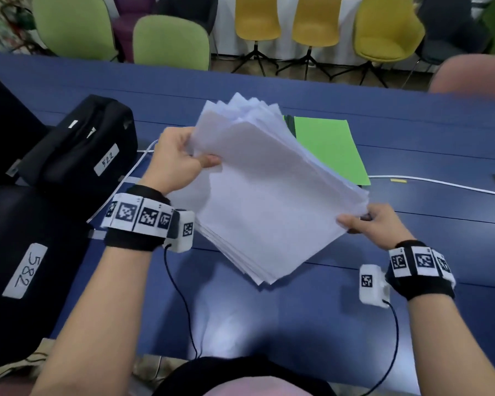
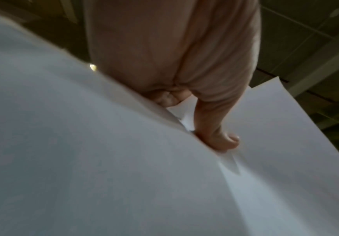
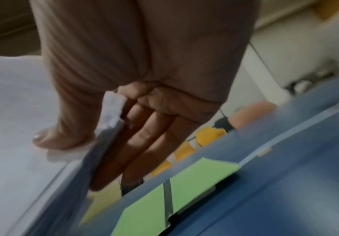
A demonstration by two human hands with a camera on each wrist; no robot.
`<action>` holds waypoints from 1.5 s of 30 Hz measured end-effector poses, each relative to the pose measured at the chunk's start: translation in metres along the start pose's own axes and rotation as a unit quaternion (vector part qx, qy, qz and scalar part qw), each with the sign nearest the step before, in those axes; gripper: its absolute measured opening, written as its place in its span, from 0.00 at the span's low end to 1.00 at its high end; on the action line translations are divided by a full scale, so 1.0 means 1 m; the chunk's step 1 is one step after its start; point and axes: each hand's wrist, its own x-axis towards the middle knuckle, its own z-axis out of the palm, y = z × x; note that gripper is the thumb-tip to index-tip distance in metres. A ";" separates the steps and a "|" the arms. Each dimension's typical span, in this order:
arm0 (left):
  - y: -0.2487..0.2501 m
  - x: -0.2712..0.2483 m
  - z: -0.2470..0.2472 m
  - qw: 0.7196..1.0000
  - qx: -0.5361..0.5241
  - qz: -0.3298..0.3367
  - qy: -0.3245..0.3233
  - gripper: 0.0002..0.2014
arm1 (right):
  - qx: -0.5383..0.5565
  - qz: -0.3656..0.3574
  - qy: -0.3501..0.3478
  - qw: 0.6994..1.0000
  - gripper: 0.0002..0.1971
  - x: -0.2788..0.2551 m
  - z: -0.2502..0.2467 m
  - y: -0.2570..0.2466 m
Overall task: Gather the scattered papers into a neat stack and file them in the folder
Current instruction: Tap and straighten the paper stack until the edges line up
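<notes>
The white papers (image 1: 265,192) form a loose, fanned stack, held tilted above the worktop. The green folder (image 1: 330,147) lies flat just beyond them.

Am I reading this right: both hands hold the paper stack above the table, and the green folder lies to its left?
Not quite. The green folder lies on the table to the right of, and beyond, the paper stack, as the head view shows. The rest stands: the left hand and right hand hold the stack above the table.

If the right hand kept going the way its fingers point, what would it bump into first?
Probably the green folder. The right hand holds the papers above the table, and its fingers aim toward the folder, though depth is unclear.
</notes>
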 end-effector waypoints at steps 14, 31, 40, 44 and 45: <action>-0.063 -0.038 0.039 0.948 -0.282 -0.111 0.100 0.12 | 0.238 -0.046 0.157 0.957 0.13 0.016 0.061 0.001; -0.101 -0.044 0.072 0.939 -0.300 -0.149 0.079 0.11 | 0.234 -0.025 0.199 0.951 0.08 0.007 0.068 0.017; -0.117 -0.044 0.099 0.914 -0.292 -0.223 0.172 0.38 | 0.290 0.009 0.264 0.920 0.13 0.000 0.082 0.030; -0.115 -0.038 0.105 0.904 -0.303 -0.211 0.216 0.29 | 0.292 -0.005 0.304 0.907 0.06 0.001 0.084 0.019; -0.114 -0.038 0.105 0.900 -0.307 -0.209 0.228 0.29 | 0.280 -0.012 0.315 0.907 0.07 0.001 0.084 0.015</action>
